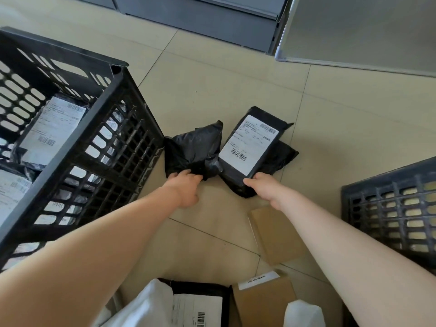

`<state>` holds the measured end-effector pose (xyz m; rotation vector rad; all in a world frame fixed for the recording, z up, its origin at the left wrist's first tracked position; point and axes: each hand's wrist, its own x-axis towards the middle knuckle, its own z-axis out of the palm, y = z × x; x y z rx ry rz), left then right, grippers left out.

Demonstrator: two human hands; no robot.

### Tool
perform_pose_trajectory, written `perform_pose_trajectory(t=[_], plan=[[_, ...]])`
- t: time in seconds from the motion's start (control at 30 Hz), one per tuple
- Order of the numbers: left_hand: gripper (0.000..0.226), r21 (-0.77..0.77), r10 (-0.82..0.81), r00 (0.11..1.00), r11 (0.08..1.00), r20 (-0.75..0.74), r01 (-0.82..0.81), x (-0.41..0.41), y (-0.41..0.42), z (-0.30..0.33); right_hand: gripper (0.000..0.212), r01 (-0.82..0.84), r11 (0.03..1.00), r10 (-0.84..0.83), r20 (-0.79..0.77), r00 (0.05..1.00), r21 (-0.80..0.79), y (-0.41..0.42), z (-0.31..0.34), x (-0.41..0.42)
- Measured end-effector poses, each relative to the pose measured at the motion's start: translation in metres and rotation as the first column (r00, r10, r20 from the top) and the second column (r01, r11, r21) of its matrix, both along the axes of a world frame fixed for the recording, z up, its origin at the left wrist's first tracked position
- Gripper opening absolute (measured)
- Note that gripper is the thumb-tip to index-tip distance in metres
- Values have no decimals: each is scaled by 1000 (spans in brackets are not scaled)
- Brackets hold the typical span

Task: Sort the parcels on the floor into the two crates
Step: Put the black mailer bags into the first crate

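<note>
Two black plastic parcels lie on the tiled floor ahead of me. My left hand [186, 188] grips the near edge of the crumpled unlabelled parcel [193, 147]. My right hand [265, 187] holds the near end of the flat parcel with a white shipping label [250, 143], thumb on its top edge; another black bag [283, 154] lies under it. The black crate on the left [113, 128] holds several labelled black parcels. Only a corner of the second dark crate [389, 199] shows at the right.
Brown cardboard boxes [276, 232] [262, 300] lie on the floor near my right arm. Another labelled black parcel [198, 303] and white bags [146, 305] sit at the bottom. Grey cabinets [200, 17] and a metal panel [358, 31] stand at the far side.
</note>
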<state>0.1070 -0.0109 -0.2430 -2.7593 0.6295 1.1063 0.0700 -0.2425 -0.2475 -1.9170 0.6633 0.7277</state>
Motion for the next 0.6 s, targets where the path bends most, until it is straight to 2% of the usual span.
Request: perform_pose_trajectory(t=[0.03,0.1,0.17,0.23,0.33,0.47,0.53,0.6], plan=[[73,24,-26,1000,999,-9,26,-6,3,0,14,-4,1000,5,16,1000,-13,-1,0,-4],[71,61,-60,997,996,-40,62,-20,10,0,21,-33,998,35,38,999,-54,-3,3,-15],[69,72,-86,993,993,-81,92,-36,18,0,26,-134,983,138,21,990,-129,-3,11,-30],[66,56,-106,989,992,-102,112,-52,27,-2,19,-278,946,274,-48,960,-167,-1,16,-46],[59,38,-155,982,986,-111,160,-77,39,-6,5,-357,924,338,-138,931,-140,1,17,-70],[45,58,-229,958,968,-175,242,-111,49,-7,19,-403,910,376,-223,899,-92,3,14,-102],[35,44,-237,962,968,-134,245,-120,49,-3,16,-432,896,398,-252,882,-98,3,14,-112],[27,-27,-179,983,984,-34,178,-125,47,2,18,-460,883,420,-276,864,-96,5,16,-119]])
